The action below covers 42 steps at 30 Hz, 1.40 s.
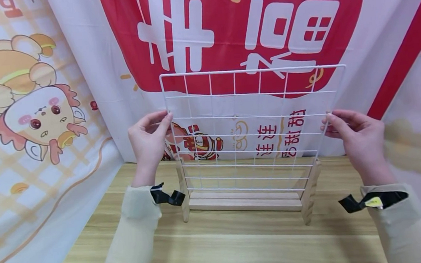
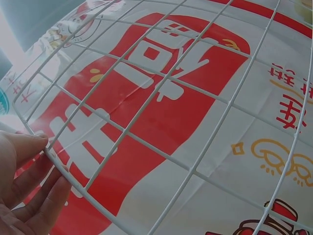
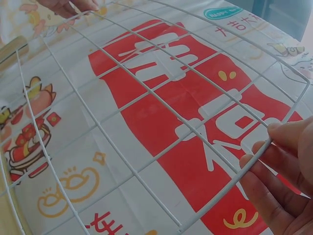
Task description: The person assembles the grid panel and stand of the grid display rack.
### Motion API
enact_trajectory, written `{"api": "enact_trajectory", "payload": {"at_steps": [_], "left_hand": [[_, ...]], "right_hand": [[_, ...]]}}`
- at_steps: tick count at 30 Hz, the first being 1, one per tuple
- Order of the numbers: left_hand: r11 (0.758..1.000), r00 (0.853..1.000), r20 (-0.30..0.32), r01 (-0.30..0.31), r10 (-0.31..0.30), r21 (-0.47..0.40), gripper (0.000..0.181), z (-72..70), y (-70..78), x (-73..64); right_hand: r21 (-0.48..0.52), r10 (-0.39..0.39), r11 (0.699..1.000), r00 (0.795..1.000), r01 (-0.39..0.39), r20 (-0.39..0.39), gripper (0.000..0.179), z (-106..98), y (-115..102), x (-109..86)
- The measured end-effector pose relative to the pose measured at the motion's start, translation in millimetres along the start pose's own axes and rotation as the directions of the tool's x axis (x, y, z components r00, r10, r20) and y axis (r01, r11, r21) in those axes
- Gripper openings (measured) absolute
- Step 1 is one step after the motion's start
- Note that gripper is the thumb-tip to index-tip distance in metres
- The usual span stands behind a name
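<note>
A white wire grid panel stands upright in a light wooden stand on the table. My left hand pinches the panel's left edge wire between thumb and fingers, a little above mid-height. On the opposite side my right hand pinches the right edge wire at about the same height. The left wrist view shows the left thumb and fingers around the outer wire. In the right wrist view the right fingers curl at the frame wire. The panel's lower end sits between the stand's two side posts.
The stand rests on a wood-grain table. Behind it hangs a white cloth with a large red printed patch. A cartoon-printed cloth covers the left side, and another white cloth with a red stripe hangs at the right.
</note>
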<state>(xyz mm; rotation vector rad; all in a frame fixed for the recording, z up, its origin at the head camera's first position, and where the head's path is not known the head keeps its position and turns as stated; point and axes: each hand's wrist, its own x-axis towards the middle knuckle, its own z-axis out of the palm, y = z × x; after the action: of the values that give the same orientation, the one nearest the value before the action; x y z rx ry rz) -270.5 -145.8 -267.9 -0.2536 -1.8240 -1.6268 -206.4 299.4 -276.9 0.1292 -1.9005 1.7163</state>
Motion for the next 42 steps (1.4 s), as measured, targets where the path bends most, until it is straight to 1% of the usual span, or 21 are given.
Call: {"api": "enact_trajectory", "payload": {"at_steps": [6, 11, 19, 24, 33, 40, 42], "left_hand": [[1.000, 1.000, 0.012, 0.002, -0.002, -0.007, 0.031, -1.0, -2.6, -0.8], [1.000, 1.000, 0.016, 0.009, -0.009, 0.000, 0.031, -1.3, -5.0, -2.5], [1.000, 1.000, 0.022, 0.018, -0.018, 0.016, 0.029, -0.8, -10.4, -5.5], [1.000, 1.000, 0.025, 0.009, -0.009, 0.004, 0.030, -0.8, -13.8, -6.4], [1.000, 0.999, 0.032, 0.016, -0.017, 0.019, 0.029, -2.1, -18.5, -8.6], [0.998, 0.999, 0.029, 0.043, -0.045, 0.046, 0.031, -1.7, -18.1, -11.4], [0.998, 0.999, 0.023, 0.043, -0.044, 0.045, 0.031, -1.1, -19.0, -11.4]], "right_hand": [[-0.037, 0.009, 0.999, 1.000, -0.009, 0.000, 0.040, -0.3, 3.2, -1.8], [-0.046, 0.016, 0.999, 1.000, -0.016, -0.002, 0.040, -0.3, 6.5, -3.3], [-0.036, 0.063, 0.997, 0.998, -0.063, -0.014, 0.043, 0.3, 11.2, -6.0], [-0.009, 0.064, 0.998, 0.998, -0.064, -0.012, 0.043, 0.7, 13.4, -6.9], [-0.116, 0.061, 0.991, 0.998, -0.062, -0.011, 0.043, 1.3, 17.6, -8.5], [-0.041, 0.063, 0.997, 0.998, -0.064, -0.005, 0.042, 0.4, 22.8, -9.2], [-0.041, 0.058, 0.997, 0.998, -0.058, -0.004, 0.041, -0.1, 24.1, -9.6]]}}
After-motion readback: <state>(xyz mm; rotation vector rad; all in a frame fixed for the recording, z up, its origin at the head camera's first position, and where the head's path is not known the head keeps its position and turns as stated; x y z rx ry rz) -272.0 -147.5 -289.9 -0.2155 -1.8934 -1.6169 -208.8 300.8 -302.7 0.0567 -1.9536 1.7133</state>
